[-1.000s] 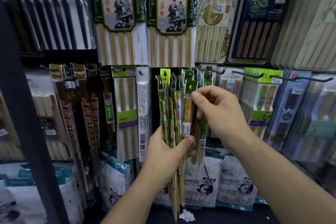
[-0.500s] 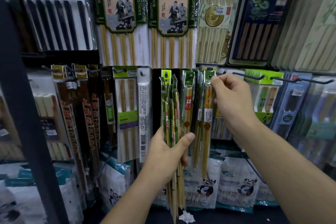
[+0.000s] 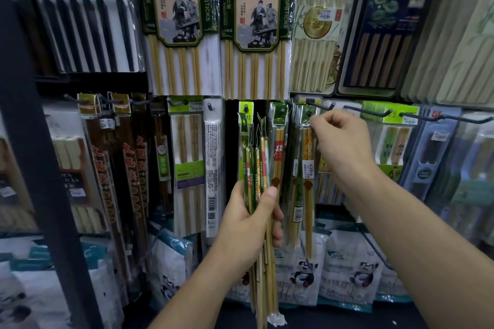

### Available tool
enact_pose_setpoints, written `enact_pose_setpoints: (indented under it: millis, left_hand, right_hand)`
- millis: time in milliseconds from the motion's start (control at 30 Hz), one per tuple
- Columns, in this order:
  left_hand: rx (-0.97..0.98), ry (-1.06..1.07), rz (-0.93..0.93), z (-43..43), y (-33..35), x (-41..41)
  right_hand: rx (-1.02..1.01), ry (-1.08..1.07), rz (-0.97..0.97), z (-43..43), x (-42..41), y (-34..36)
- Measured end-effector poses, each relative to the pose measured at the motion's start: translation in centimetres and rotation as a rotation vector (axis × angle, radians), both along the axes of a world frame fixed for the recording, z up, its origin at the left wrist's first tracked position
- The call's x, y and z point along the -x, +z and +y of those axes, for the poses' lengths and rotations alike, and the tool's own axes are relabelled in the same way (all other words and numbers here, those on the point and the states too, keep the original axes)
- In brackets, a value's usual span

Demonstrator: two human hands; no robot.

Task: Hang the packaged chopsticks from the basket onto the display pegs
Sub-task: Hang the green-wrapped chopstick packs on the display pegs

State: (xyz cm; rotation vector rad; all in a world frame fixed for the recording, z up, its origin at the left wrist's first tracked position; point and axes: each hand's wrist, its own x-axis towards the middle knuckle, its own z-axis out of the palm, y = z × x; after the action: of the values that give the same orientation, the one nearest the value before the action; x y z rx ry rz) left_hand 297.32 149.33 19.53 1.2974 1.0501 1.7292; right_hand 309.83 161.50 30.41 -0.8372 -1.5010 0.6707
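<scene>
R hand (image 3: 344, 149) is up at the peg (image 3: 322, 106), thumb & forefinger pinching the green header card (image 3: 306, 115) of one pack (image 3: 307, 165), other fingers curled in. The pack hangs straight down from that pinch, right beside the hung packs (image 3: 278, 147) to its left. L hand (image 3: 246, 224) is wrapped round the middle of the bundle (image 3: 254, 157) of packs not yet hung, thumb across the front, holding it upright below & left of the peg. Basket isn't in view. Can't tell from here whether the hole in the header is over the peg tip or just in front of it. To do this bit well, I'd say: line the hole up w/ the tip first, lift the card a touch over it, then slide it back along the peg rather than pushing blind, since thin card prob. tears easily at the hole. Pinch beside the hole, not over it, so the fingers don't block the tip. Let go only once the pack's weight sits on the peg. L hand should hold the bundle low & clear, bc its fanned-out tops are near the hung packs & could snag them.
</scene>
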Motion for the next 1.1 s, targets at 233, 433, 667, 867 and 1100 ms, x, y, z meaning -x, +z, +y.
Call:
enact_pose_setpoints:
  millis: [233,433,667,867,1100]
  left_hand:
    - [-0.012,0.017,-0.047,-0.2,0.3,0.0]
    - [-0.037,0.0,-0.048,-0.3,0.4,-0.3]
    - [0.012,0.005,-0.123,-0.4,0.5,-0.6]
    - [-0.003,0.177,-0.069,0.3,0.1,-0.2]
    - [-0.018,0.198,-0.016,0.6,-0.3,0.2]
  right_hand:
    - [-0.014,-0.017,-0.013,-2.0,-0.6,-1.0]
    - [0.018,0.346,-0.14,-5.0,0.1,-1.5]
    - [0.03,0.224,-0.022,-4.4,0.0,-1.5]
    - [0.025,0.096,0.08,-2.8,-0.1,-0.4]
    - [0.054,0.027,0.005,-1.0,-0.3,0.6]
